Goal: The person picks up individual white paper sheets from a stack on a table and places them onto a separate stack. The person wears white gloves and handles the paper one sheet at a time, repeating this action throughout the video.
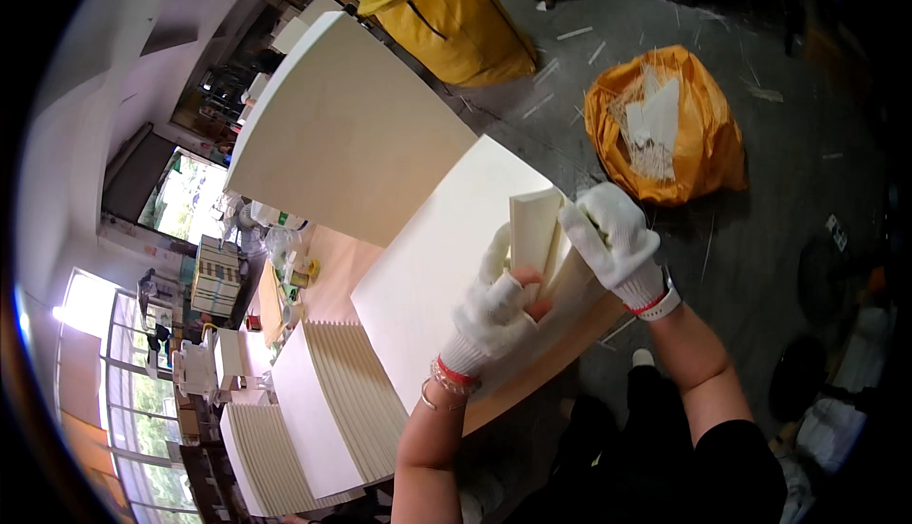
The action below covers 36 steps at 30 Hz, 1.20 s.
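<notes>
Both of my hands wear white knit gloves with red cuffs. My left hand [492, 310] is closed round the left side of a cream paper or card piece [534, 225], which looks folded or layered; bare fingertips poke out of the glove. On its right edge, my right hand [613, 237] has its fingers bent and pressed together at the piece. The piece is tilted upright over a large white sheet [446, 229] on the table. Its lower part is hidden behind my left fingers, and I cannot tell how many layers it has.
Beyond the sheet rises a large pale stack or panel [351, 125]. Stacks of ridged cream sheets [347, 381] stand at the left. An orange bag of paper scraps [708, 134] and a yellow bag [465, 30] sit on the grey floor, with strips scattered about.
</notes>
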Tool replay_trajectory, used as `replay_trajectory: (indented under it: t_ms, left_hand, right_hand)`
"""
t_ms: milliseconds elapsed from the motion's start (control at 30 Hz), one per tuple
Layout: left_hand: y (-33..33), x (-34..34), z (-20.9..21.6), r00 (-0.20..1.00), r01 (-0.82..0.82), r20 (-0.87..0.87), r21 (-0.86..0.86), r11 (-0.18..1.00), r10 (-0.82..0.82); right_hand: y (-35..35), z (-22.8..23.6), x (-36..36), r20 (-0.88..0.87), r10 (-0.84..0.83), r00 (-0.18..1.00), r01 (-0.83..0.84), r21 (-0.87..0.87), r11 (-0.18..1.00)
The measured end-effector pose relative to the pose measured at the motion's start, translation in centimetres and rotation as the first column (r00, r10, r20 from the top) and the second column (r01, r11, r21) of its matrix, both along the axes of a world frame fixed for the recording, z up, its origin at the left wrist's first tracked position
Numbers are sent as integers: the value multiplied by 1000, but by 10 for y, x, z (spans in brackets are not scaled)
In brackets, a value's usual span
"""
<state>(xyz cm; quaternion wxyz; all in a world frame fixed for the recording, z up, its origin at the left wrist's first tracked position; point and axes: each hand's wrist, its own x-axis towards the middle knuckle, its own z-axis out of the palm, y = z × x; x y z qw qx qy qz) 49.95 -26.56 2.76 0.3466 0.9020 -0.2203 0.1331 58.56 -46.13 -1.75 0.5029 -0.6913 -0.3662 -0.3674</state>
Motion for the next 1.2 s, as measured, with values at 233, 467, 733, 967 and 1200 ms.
replay_trajectory:
  t_ms: [233,467,733,967,1200]
  left_hand:
    - [14,-13,-4,988,47,145,15,999,-48]
    - [-17,-14,-29,874,-277,478,331,902,93]
    - [24,-47,35,860,-414,319,-23,910,399]
    - [113,-118,56,318,-366,673,-563,741,668]
    - [166,-183,62,368,-278,269,-881,382,890]
  right_hand:
    - [1,4,-30,-214,28,977,-97,-322,942]
    - [3,-39,-24,-29,46,999,-54,-532,845]
    - [115,-59,-77,181,461,869,-366,-392,844]
    - [170,-72,-201,130,389,912,-284,-483,828]
    - [160,-36,-208,55,435,899,-300,-647,701]
